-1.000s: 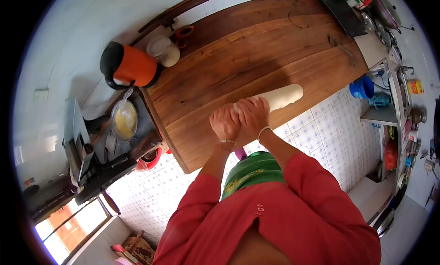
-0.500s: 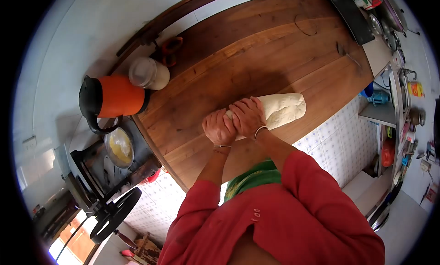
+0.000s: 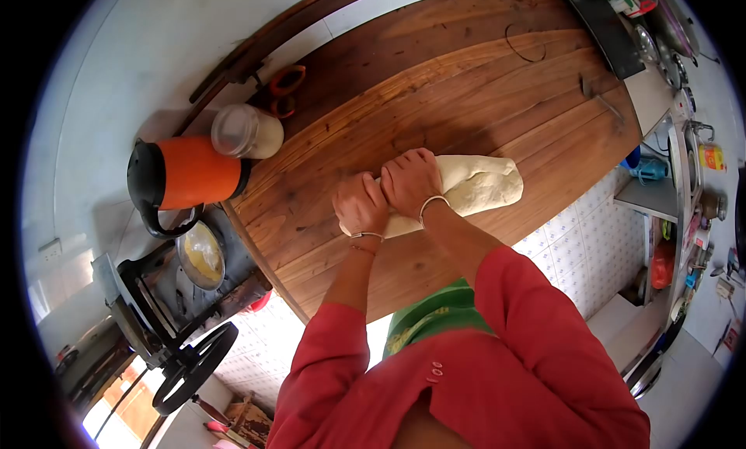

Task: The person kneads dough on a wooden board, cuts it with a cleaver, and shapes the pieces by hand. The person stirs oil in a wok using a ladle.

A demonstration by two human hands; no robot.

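Note:
A long, pale roll of dough (image 3: 483, 186) lies on the wooden table (image 3: 373, 115), with a crease along its right half. My left hand (image 3: 361, 204) presses on the dough's left end, fingers curled over its far side. Close beside it, my right hand (image 3: 411, 182) grips the middle of the roll, fingers bent over the top. Both palms and the dough under them are hidden. Each wrist wears a bracelet.
To the left stand an orange kettle (image 3: 200, 169), a lidded clear jar (image 3: 247, 132) and orange-handled scissors (image 3: 284, 92). A pan with yellowish contents (image 3: 202, 255) sits on the stove. A thin dark loop (image 3: 525, 43) and a utensil (image 3: 602, 99) lie on the table's far part.
Both hands have shifted slightly left and up, and more dough shows at the left end beneath my left hand. The roll's right end has moved a little to the right. The view has tilted slightly.

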